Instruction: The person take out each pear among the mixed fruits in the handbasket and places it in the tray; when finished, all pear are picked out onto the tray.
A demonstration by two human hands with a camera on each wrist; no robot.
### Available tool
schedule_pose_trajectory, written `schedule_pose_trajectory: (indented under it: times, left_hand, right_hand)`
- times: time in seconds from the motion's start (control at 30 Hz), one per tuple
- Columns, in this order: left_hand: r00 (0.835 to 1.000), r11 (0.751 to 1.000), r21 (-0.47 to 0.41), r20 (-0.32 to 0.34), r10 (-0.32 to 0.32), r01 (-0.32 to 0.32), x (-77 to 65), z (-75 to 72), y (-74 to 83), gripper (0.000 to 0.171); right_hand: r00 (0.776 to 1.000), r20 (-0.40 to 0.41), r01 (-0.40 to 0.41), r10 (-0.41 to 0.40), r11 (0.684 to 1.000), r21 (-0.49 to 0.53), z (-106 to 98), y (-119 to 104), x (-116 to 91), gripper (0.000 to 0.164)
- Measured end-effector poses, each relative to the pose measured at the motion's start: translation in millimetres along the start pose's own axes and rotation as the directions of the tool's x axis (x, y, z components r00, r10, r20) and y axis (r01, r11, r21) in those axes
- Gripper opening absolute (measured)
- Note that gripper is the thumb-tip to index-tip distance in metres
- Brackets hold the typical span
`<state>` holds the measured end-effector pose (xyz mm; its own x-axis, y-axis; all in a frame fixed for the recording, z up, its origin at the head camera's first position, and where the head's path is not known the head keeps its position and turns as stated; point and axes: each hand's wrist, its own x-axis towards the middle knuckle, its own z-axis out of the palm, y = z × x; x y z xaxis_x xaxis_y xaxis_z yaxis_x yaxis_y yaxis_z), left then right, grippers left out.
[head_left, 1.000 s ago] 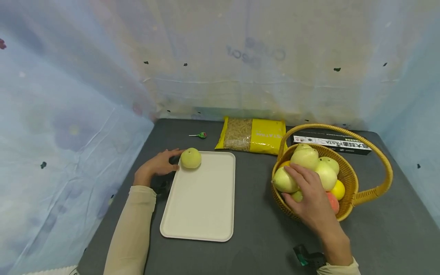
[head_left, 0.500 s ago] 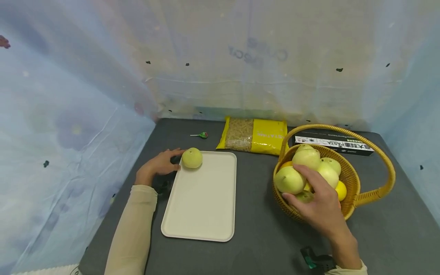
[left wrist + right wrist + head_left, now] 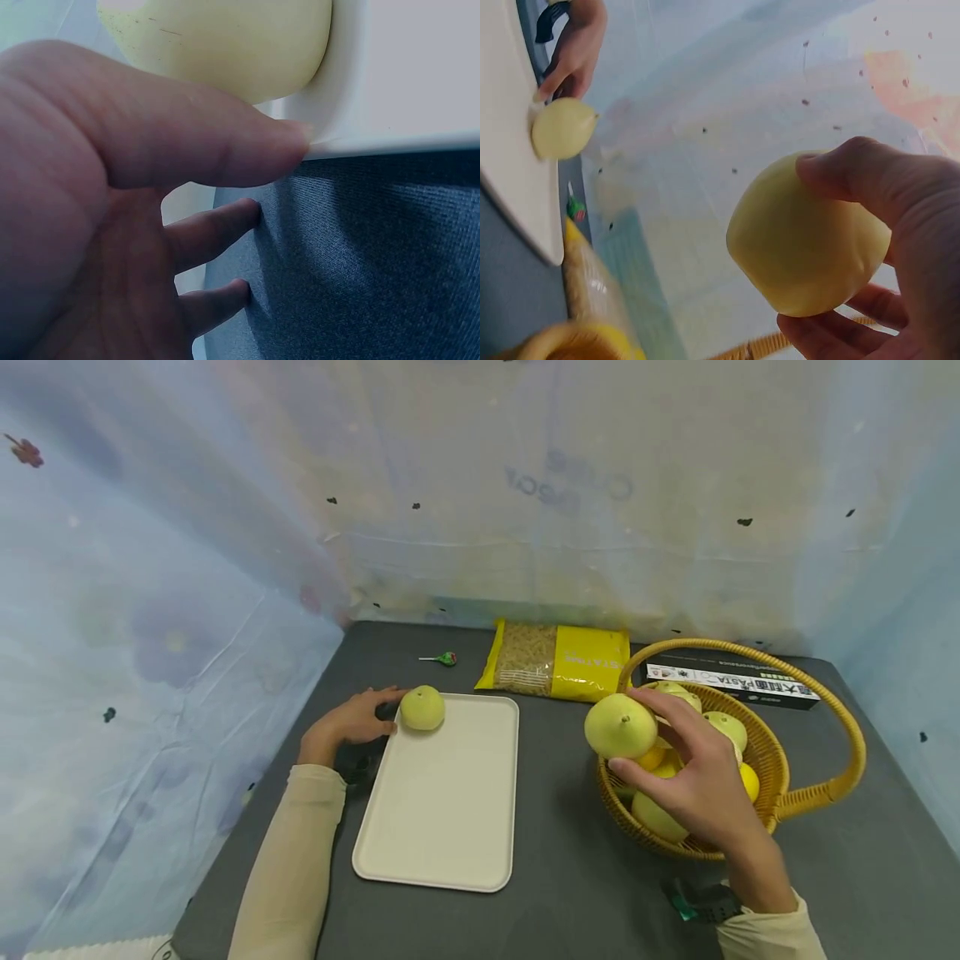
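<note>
My right hand (image 3: 705, 768) grips a yellow-green pear (image 3: 620, 727) between thumb and fingers, raised over the left side of a wicker basket (image 3: 776, 760). The right wrist view shows this pear (image 3: 806, 236) close up, with the thumb across its top. A second pear (image 3: 422, 707) sits in the far left corner of a white tray (image 3: 435, 810). Beside that corner lies my left hand (image 3: 356, 718); its thumb (image 3: 217, 142) touches the tray's rim, and other fingertips reach the dark tabletop in the left wrist view.
More pears and yellow fruit (image 3: 748, 781) fill the basket, whose tall handle (image 3: 840, 718) arches over it. Behind stand a yellow pasta bag (image 3: 555, 660) and a black pasta box (image 3: 738, 681). A green lollipop (image 3: 446, 658) lies left of the bag. Printed curtains surround the table.
My right hand has lifted a pear up out of the basket, uncovering fruit beneath it. The left hand and the pear on the tray stay in place. The head view has shifted slightly.
</note>
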<state>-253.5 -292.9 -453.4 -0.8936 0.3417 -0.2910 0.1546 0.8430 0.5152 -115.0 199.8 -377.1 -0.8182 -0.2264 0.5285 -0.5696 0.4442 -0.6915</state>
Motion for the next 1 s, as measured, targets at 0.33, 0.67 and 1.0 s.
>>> schedule_pose_trajectory:
  times: [0.33, 0.67, 1.0]
  left_hand:
    - [1.0, 1.0, 0.013, -0.005, -0.008, 0.008, -0.7, -0.2, 0.5, 0.071]
    - [1.0, 1.0, -0.002, -0.002, -0.014, 0.014, -0.8, -1.5, 4.5, 0.071]
    - [1.0, 1.0, 0.007, 0.001, -0.019, 0.019, -1.6, -1.4, 3.7, 0.071]
  right_hand:
    - [0.999, 0.016, 0.031, -0.035, 0.983, 0.182, 30.8, -9.5, 40.4, 0.083]
    - [0.998, 0.059, 0.005, -0.02, 0.968, 0.251, 78.2, -10.5, 70.4, 0.078]
    - [0.995, 0.077, -0.076, 0.056, 0.958, 0.275, 126.3, 5.9, 84.8, 0.073]
